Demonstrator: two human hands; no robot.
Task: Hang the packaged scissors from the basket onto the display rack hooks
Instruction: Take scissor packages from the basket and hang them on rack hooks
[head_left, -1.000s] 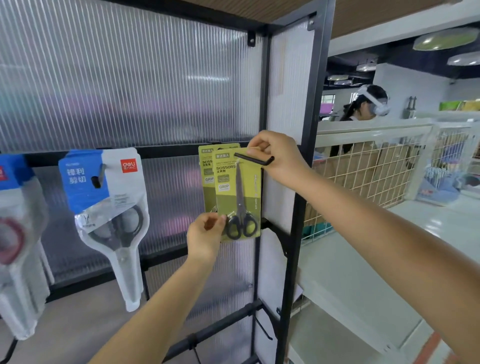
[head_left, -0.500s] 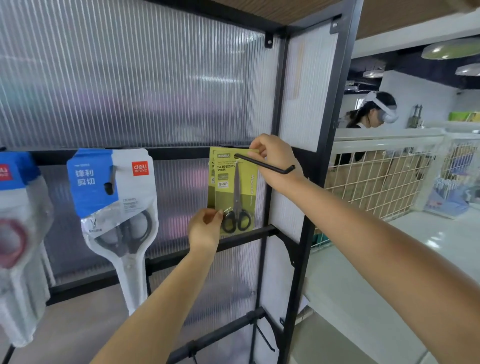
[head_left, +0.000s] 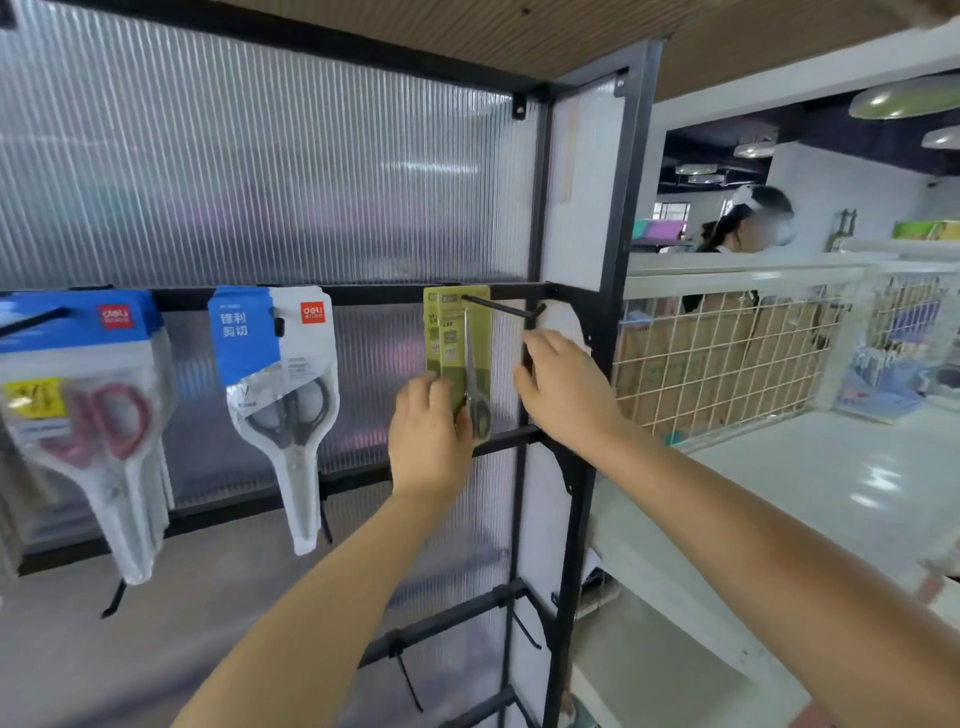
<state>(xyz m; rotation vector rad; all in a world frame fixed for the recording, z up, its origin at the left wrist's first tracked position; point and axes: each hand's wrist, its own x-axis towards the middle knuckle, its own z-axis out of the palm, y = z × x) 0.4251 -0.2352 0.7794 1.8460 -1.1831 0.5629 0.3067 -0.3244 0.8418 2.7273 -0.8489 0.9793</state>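
Green packaged scissors (head_left: 458, 358) hang on a black hook (head_left: 501, 307) at the right end of the display rack, pushed back near the ribbed panel. My left hand (head_left: 428, 431) pinches the lower edge of the pack, by the scissor handles. My right hand (head_left: 563, 387) hovers just right of the pack, below the hook's tip, with spread fingers and nothing in it. A second green pack sits behind the front one. No basket is in view.
Further left hang blue-and-white scissor packs (head_left: 280, 384) and a pack with red handles (head_left: 88, 410). Empty hooks (head_left: 408, 680) stick out lower down. The rack's black post (head_left: 597, 415) stands at right, then a white shelf (head_left: 831, 483), wire bin and a person behind.
My right hand has let go of the pack's top and dropped below the hook. The green pack has slid back along the hook towards the panel. My left hand still holds its bottom.
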